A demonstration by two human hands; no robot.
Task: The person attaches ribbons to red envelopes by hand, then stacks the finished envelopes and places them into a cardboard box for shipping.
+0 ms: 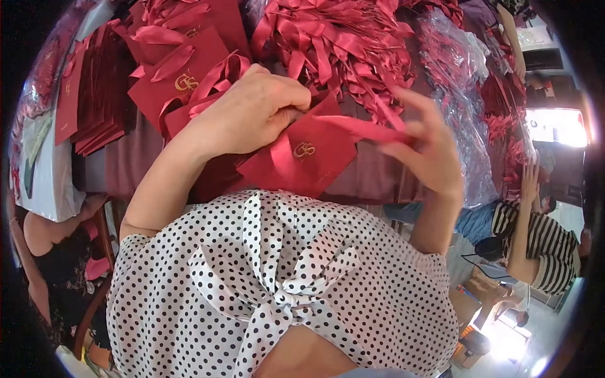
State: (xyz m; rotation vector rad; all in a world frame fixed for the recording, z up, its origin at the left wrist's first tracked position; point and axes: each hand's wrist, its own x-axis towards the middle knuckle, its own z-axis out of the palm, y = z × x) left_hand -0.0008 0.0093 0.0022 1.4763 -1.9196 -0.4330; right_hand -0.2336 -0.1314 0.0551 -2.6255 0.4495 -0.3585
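Observation:
A red paper gift bag [328,151] with a gold logo lies tilted in front of me. My left hand [261,110] is closed at its upper edge, fingers curled over the opening; the fingertips are partly hidden. One loop of ribbon hangs over the bag's face below that hand. My right hand [428,142], slightly blurred, pinches a red satin ribbon [359,128] between thumb and finger. The ribbon stretches from the bag's top to this hand, to the right of the bag.
Finished-looking red bags with ribbon handles [183,75] overlap at the upper left, beside a stack of red bags [97,94]. A heap of loose ribbons [340,44] sits at the back. Clear plastic wrap [457,107] lies right. Other people [535,246] sit on both sides.

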